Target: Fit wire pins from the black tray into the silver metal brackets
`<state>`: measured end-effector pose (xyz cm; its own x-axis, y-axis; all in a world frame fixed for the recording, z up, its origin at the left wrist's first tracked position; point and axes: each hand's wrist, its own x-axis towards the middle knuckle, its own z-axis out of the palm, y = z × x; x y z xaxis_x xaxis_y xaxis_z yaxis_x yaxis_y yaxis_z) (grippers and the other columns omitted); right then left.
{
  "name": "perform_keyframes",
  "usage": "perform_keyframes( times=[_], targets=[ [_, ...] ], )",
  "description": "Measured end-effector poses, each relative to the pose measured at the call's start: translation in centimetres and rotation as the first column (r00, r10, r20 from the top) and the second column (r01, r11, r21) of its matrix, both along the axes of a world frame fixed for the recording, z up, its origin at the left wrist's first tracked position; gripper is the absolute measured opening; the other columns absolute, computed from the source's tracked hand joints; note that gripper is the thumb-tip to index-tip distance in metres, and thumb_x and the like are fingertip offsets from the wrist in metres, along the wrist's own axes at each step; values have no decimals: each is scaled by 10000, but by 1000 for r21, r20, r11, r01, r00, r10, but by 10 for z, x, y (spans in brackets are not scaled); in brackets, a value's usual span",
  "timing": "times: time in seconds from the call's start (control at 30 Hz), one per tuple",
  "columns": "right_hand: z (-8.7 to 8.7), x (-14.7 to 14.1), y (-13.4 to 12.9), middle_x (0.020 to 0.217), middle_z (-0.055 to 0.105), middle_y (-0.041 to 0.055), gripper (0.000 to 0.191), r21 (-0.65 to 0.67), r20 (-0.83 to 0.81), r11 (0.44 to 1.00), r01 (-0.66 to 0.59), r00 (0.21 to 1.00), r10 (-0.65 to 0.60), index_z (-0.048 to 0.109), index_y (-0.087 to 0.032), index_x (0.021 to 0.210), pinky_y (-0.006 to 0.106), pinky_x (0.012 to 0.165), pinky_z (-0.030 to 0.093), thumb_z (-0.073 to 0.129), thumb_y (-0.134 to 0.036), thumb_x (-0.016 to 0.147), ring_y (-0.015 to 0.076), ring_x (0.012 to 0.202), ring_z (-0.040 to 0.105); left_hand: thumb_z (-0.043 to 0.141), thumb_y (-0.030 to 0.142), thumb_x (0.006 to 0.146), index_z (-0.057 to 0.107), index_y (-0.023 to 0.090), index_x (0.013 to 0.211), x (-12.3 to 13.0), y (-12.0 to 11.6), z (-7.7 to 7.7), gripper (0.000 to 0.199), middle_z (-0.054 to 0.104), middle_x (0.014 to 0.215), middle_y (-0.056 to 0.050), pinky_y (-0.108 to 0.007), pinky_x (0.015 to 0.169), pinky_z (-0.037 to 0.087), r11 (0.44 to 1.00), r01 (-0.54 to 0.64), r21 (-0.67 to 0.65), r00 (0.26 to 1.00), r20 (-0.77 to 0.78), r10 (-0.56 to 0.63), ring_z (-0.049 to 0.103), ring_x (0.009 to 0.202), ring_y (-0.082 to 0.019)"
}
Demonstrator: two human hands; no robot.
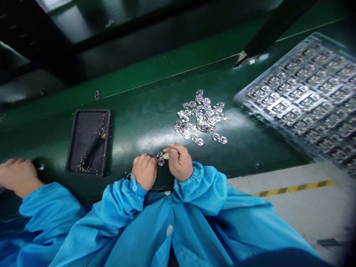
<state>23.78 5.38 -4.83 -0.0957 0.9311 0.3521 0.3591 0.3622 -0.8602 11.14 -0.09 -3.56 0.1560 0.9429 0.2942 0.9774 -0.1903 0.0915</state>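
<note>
The green tabletop is stretching away past a clear tray of metal pieces at its right edge, with a loose pile mid-table. At the near edge, the left hand and right hand are together, pinching a small metal piece between them.

Metal parts lie between a wire tray and a blister tray.

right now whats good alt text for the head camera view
The person's left hand and right hand pinch a small silver metal part above a dark green workbench, beside a pile of silver metal parts and a clear plastic tray.
</note>
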Motion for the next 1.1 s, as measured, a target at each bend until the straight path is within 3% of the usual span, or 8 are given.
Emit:
perform_keyframes(
  times=[0.17,0.43,0.53,0.63,0.73,0.83,0.93,1.1],
  targets=[
    [11,0,4,752,657,38,232,65,142,994,-84,987,74,540,-201,861,280,652,498,333,-306,871,147,705,611,460,180,789,596,160,832,-2,0,-1,144,626,781,-55,-321,746,401,1000,3,-9,1000,-6,-3,544,871,-203],
    [27,-17,9,649,644,37,329,139,456,905,-402,838,302,584,-200,694,264,573,435,340,-339,865,142,577,571,422,177,778,594,144,848,-7,-6,-8,189,617,828,-109,-370,738,413,998,41,-39,999,18,-41,530,900,-240],
    [30,-16,20,649,636,15,318,-4,390,941,-339,866,314,573,-211,702,240,580,429,326,-316,871,131,597,575,407,178,787,595,162,824,-11,3,-2,192,617,792,-93,-351,727,420,994,85,-71,996,8,-85,541,862,-221],
    [37,-5,46,680,634,0,299,-122,311,988,-98,941,132,570,-213,770,231,560,429,303,-289,879,130,629,584,379,193,807,592,176,759,-20,34,19,219,600,693,-63,-324,728,419,987,107,-117,994,-1,-108,550,780,-193],
    [40,11,75,803,649,55,208,-71,422,997,-6,906,35,585,-186,883,292,647,447,399,-266,837,180,742,591,332,259,832,582,147,894,-36,73,48,281,606,821,-95,-378,844,384,986,-165,-21,984,61,166,535,880,-215],
    [35,26,90,763,634,99,176,-74,672,995,-71,733,103,604,-157,812,353,663,431,461,-259,798,224,729,577,297,332,841,451,91,1154,-58,89,63,424,536,1106,-145,-422,959,306,850,-517,102,845,216,488,445,1082,-238],
    [25,33,90,677,601,97,181,-71,754,993,-94,647,115,581,-156,712,364,649,413,458,-261,794,219,676,559,296,350,823,445,53,1176,-89,70,57,484,532,1128,-177,-433,975,291,757,-654,16,749,154,644,448,1088,-257],
    [23,28,81,581,538,58,225,58,664,995,-83,747,24,521,-195,634,369,634,400,393,-246,811,210,636,538,381,363,756,588,142,1020,-139,25,35,402,620,982,-140,-428,846,399,618,-718,-320,667,-66,742,542,937,-273]
  ],
)
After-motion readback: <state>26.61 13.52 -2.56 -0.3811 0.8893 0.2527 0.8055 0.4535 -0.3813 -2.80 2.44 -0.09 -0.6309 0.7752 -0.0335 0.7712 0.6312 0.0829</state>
